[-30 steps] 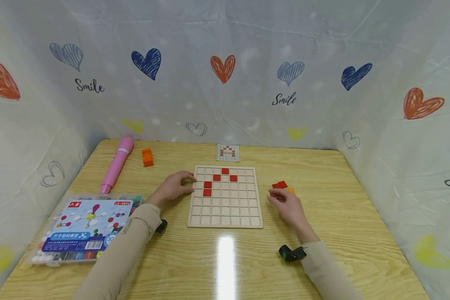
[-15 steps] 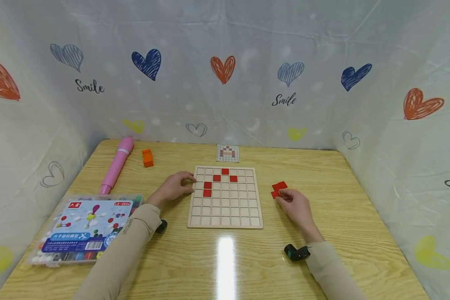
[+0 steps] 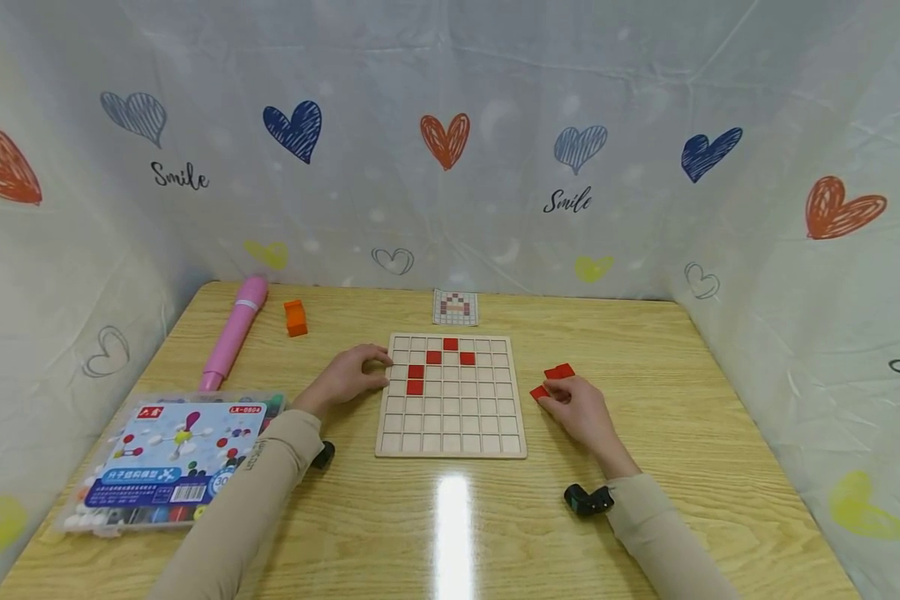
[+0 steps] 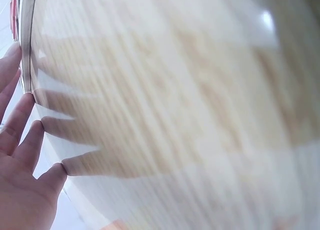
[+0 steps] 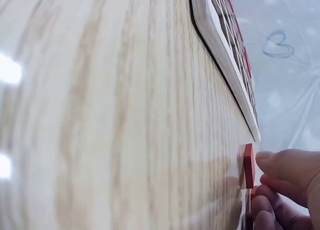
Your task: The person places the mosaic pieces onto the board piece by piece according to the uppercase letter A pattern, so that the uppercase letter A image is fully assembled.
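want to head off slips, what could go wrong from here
The right grip might drop the red tile at its fingertips, or brush the other red tiles lying close by. The left grip, at the left edge of the board, could nudge it askew.

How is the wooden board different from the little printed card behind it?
Size: the wooden board is much larger than the printed card.
Pattern: the card's printed pattern looks fuller, with colour down both sides; the board has only five red tiles.
Place: the board lies beside the left hand; the card lies farther back, near the table's far edge.
Both show grids with red squares.
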Demonstrator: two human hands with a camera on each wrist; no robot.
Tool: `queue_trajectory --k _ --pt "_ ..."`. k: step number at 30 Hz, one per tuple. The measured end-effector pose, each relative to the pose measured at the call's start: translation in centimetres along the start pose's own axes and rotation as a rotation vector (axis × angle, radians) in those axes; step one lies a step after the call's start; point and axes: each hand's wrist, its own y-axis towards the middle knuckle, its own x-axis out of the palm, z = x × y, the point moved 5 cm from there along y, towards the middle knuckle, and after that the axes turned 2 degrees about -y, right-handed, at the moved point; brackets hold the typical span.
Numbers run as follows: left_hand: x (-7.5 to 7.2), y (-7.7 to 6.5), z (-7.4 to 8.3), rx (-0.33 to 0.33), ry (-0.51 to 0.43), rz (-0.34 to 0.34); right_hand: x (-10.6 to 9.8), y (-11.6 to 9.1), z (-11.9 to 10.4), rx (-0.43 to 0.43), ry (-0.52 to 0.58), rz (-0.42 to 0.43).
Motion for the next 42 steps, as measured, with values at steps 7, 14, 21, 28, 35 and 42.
queue_trajectory --k 7,14,21,28,35,42 --pt "0.0 0.1 0.0 0.005 -0.007 0.003 0.5 0.2 -0.2 -0.013 -0.054 -0.01" --pt "0.1 0.1 0.0 0.004 -0.01 0.003 0.6 0.3 -0.5 -0.081 -0.046 0.003" --pt "0.1 0.1 0.1 -0.01 -0.021 0.001 0.7 0.2 -0.6 -0.077 -0.049 -0.015" --pt "0.2 0.1 0.1 -0.011 -0.017 -0.002 0.8 0.4 -1.0 -0.11 -0.079 -0.005" --pt "0.1 0.1 0.1 -0.008 -0.02 -0.002 0.1 0.6 -1.6 -0.118 -0.057 0.02" --pt "0.0 0.1 0.0 -0.01 -0.02 -0.003 -0.5 0.6 -2.4 -0.097 0.026 0.043"
